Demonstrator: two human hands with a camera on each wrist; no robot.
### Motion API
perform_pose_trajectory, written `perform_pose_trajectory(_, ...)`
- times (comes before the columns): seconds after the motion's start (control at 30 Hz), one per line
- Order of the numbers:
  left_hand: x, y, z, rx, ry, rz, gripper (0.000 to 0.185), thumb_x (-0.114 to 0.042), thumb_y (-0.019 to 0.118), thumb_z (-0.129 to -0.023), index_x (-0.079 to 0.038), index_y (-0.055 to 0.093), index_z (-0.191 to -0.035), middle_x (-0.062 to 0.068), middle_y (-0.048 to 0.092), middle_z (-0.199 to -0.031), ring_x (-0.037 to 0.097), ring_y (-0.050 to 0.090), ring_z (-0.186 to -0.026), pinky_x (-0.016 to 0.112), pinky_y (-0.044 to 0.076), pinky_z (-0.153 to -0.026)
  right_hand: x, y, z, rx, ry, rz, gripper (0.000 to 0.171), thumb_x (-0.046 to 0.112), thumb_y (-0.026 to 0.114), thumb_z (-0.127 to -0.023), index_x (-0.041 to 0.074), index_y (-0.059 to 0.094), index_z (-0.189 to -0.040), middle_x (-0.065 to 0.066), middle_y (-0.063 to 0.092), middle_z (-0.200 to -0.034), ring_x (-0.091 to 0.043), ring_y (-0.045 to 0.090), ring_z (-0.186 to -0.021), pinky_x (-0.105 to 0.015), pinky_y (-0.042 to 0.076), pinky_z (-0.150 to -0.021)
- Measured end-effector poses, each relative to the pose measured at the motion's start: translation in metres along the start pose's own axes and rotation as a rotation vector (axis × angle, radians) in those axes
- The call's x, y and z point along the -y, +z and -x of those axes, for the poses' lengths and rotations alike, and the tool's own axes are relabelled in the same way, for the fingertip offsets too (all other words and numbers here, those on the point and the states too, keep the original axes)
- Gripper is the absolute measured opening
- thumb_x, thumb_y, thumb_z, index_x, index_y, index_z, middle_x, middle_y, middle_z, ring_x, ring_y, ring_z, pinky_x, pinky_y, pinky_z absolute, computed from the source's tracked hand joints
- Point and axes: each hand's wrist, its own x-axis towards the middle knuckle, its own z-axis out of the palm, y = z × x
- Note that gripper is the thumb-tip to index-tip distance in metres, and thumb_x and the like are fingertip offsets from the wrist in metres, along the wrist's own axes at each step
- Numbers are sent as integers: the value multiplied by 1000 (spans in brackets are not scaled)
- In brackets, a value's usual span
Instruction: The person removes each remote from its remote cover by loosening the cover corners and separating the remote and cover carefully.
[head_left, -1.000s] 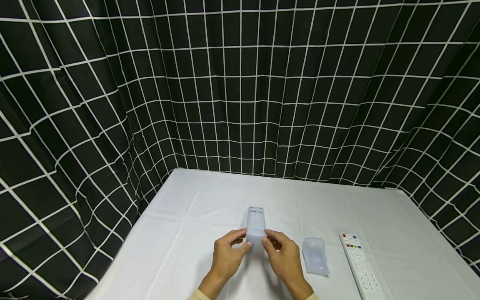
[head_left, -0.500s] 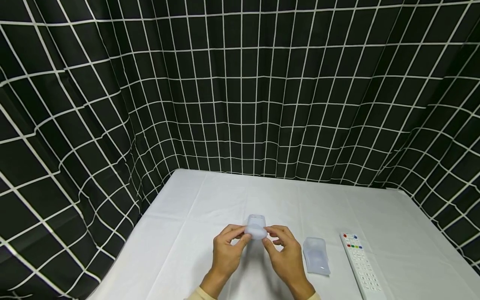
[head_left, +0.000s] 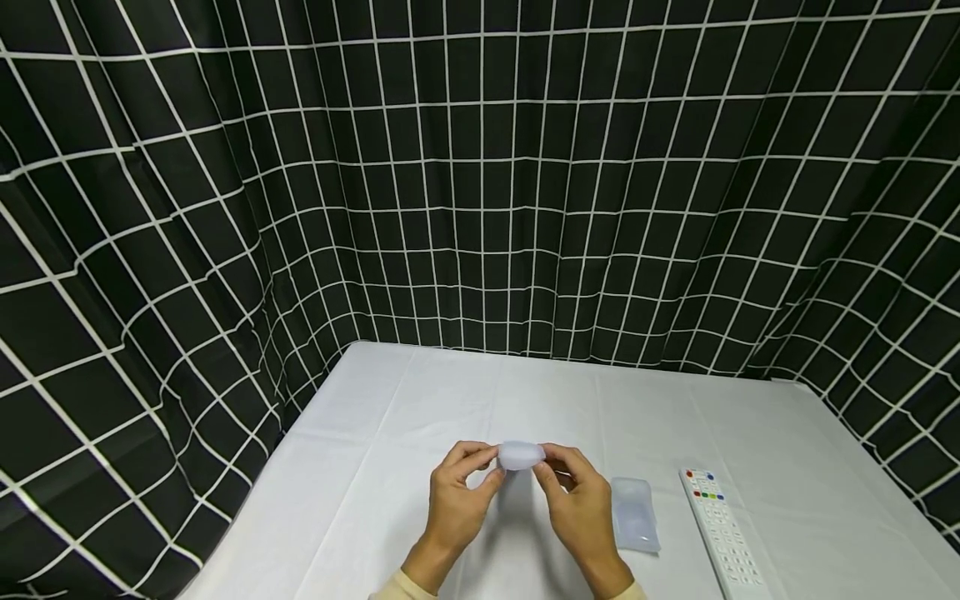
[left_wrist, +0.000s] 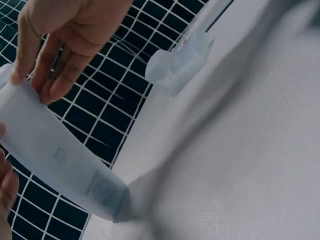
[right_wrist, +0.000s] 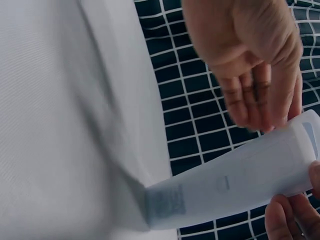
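a black curtain [head_left: 480, 167] crossed by a white grid is seen behind the white counter [head_left: 420, 400]; the remote [head_left: 722, 533] is white with coloured buttons.

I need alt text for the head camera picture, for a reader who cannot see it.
Two hands, left hand and right hand, hold a remote in a clear cover upright above a white table. Beside them lie an empty clear cover and a white remote; a black grid curtain hangs behind.

No legible text: only blurred print on the sleeved remote [right_wrist: 235, 182] and tiny, unreadable button marks on the bare remote [head_left: 722, 525].
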Motion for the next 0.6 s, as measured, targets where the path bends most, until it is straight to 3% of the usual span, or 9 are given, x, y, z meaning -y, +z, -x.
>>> perform_pose_trajectory(0.27, 3, 5, -4, -107, 97, -70, 30, 2, 78, -77, 0, 71, -106, 0, 70, -100, 22, 66, -91, 41, 53, -77, 7, -3, -5, 6, 22, -7, 21, -6, 70, -84, -3, 66, -104, -4, 68, -96, -20, 66, -83, -26, 55, -72)
perform_pose_trajectory(0.5, -34, 5, -13, -135, 78, -97, 22, 12, 75, -74, 8, 71, -95, 10, 68, -90, 27, 65, -84, 45, 54, -73, 9, -3, -6, 11, 0, -59, 25, -14, 69, -81, -2, 68, -103, -4, 66, -99, -22, 62, -84, -26, 54, -73)
perform_pose_trajectory(0.6, -36, 5, -14, -138, 67, -91, 20, 10, 75, -76, 7, 71, -95, 9, 68, -90, 26, 66, -84, 46, 53, -73, 10, -3, -8, -3, 10, -23, 25, -14, 70, -80, 0, 69, -102, -2, 66, -98, -23, 62, -85, -26, 53, -70)
